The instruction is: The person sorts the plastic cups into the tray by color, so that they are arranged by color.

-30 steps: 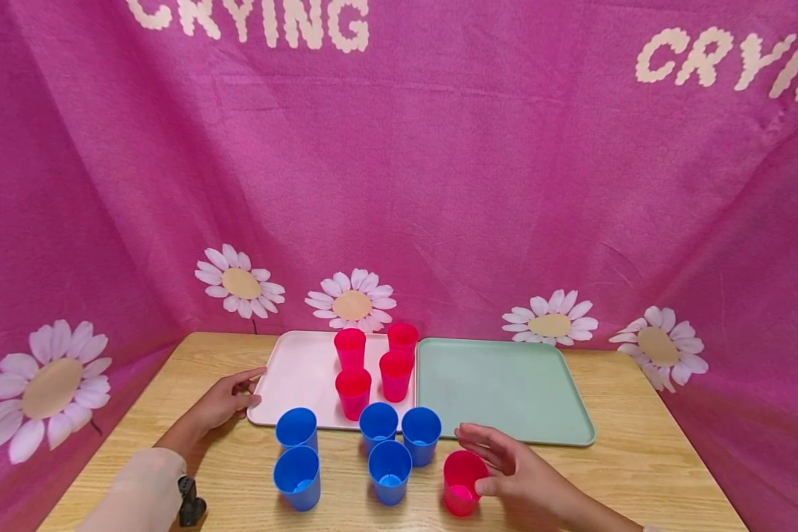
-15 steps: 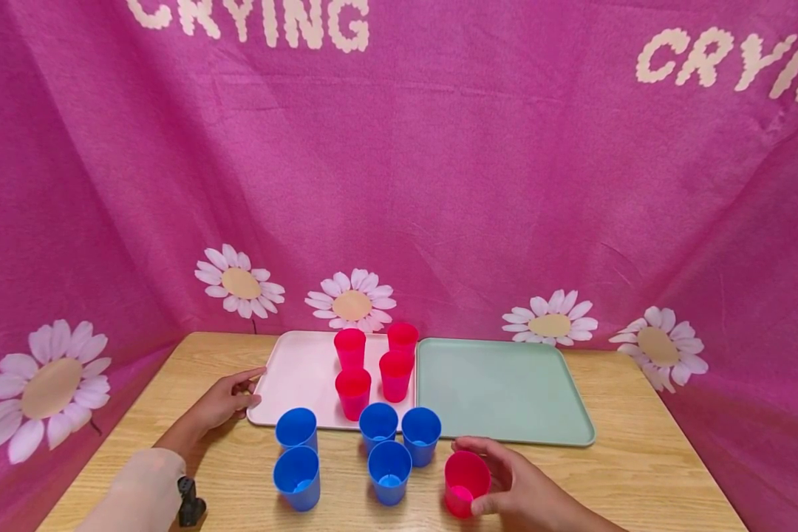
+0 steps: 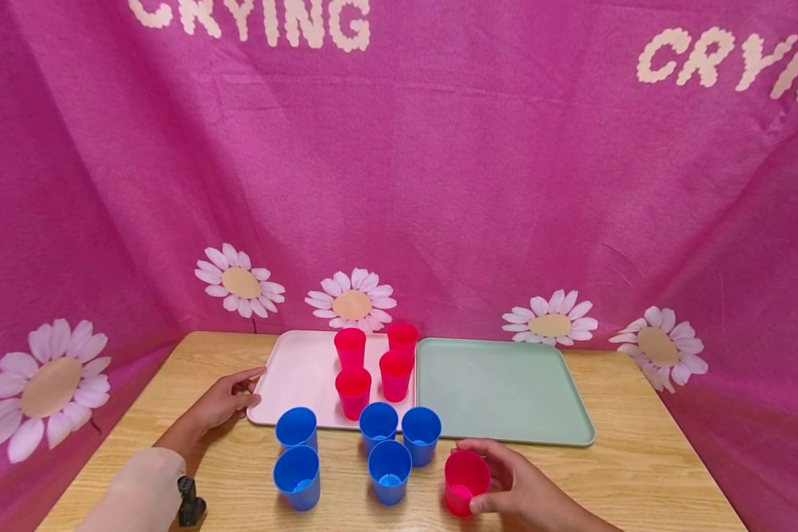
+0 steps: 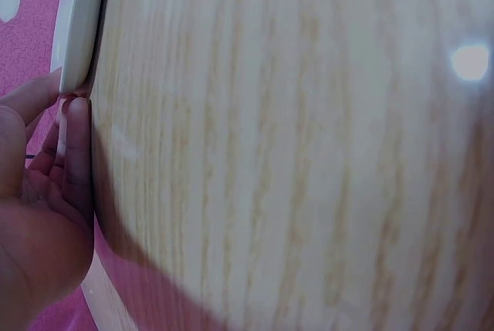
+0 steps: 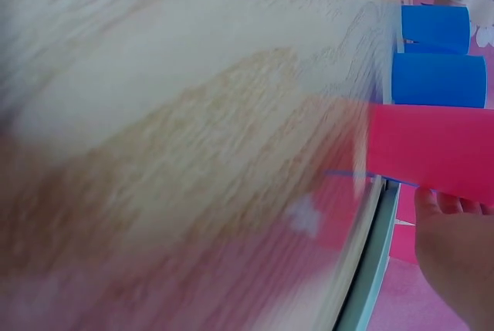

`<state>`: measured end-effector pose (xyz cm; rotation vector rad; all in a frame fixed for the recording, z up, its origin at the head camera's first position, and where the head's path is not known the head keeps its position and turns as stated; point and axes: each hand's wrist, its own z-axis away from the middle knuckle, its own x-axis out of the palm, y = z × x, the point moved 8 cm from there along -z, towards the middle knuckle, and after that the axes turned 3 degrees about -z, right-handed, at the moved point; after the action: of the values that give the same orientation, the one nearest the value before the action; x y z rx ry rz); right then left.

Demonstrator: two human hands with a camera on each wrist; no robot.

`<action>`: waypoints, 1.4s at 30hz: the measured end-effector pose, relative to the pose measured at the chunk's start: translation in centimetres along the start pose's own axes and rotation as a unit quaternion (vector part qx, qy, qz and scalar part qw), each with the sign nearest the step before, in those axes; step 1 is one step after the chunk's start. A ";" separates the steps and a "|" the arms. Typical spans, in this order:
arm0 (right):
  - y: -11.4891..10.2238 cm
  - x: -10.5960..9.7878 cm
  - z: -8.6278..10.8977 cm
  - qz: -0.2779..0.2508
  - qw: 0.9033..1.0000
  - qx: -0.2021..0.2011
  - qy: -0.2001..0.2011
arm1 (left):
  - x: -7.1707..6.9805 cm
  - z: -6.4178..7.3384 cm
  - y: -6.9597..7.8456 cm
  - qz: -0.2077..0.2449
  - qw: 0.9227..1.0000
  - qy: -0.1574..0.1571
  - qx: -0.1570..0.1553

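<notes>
In the head view my right hand (image 3: 515, 484) holds a red cup (image 3: 467, 484) upright at the front right, thumb on its near side and fingers behind. The same red cup (image 5: 436, 150) shows sideways in the right wrist view, the fingers against its wall. My left hand (image 3: 222, 400) rests at the left edge of the pink tray (image 3: 292, 384), its thumb and index fingertips at the rim. Several red cups (image 3: 354, 395) stand on that tray's right part. Several blue cups (image 3: 389, 473) stand upright on the table in front of it.
A green tray (image 3: 499, 391) lies on the wooden table (image 3: 638, 443), right beside the pink one. Behind the table hangs a pink cloth (image 3: 439, 185) with daisies and lettering. A small black device (image 3: 190, 502) sits at the left sleeve.
My right hand has closed in on the red cup, its thumb and fingers now around it. The cup has shifted very slightly to the right. The left hand and the other cups stay put.
</notes>
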<state>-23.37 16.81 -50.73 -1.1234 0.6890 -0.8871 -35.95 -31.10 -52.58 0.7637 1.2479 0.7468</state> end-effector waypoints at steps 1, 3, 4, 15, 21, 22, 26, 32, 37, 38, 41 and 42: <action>0.0 0.0 0.0 -0.001 1.000 0.000 0.001 | 0.0 0.0 0.0 0.000 1.000 0.000 0.001; 0.0 0.0 0.0 -0.005 1.000 -0.003 0.000 | 0.0 0.1 0.1 0.001 1.000 0.000 0.001; 0.0 -0.1 -0.1 -0.005 1.000 -0.003 0.000 | 0.0 0.1 0.2 0.002 1.000 0.000 0.002; -1.6 -0.6 0.0 0.036 0.999 -0.034 0.015 | -0.1 -0.3 0.0 0.000 1.000 -0.008 0.001; -2.5 -0.9 0.1 0.053 0.997 -0.059 0.017 | -0.1 -0.2 0.0 0.000 1.000 -0.005 -0.001; -2.5 -1.0 0.1 0.053 0.997 -0.058 0.018 | 0.0 -0.2 0.0 0.000 1.000 -0.004 -0.001; -2.6 -1.2 -0.1 0.053 0.997 -0.054 0.021 | -0.1 0.0 0.0 0.000 1.000 -0.002 0.000; -3.1 -1.7 -0.5 0.060 0.996 -0.049 0.034 | 0.0 -0.1 0.0 -0.001 1.000 -0.003 0.002; -3.9 -2.4 -0.6 0.066 0.994 -0.075 0.038 | 0.0 -0.2 0.0 0.000 1.000 -0.006 0.002; -4.1 -2.5 -0.7 0.069 0.993 -0.084 0.038 | 0.0 -0.2 0.0 0.000 1.000 -0.006 0.001; -4.7 -2.9 -0.9 0.076 0.990 -0.112 0.039 | -0.1 -0.2 -0.1 -0.002 1.000 -0.005 0.000; -4.9 -3.0 -1.0 0.077 0.989 -0.119 0.039 | -0.1 -0.2 -0.1 -0.003 1.000 -0.004 0.000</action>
<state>-26.88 18.11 -46.31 -1.2321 0.9527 -0.7343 -36.16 -31.20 -52.69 0.7615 1.2418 0.7386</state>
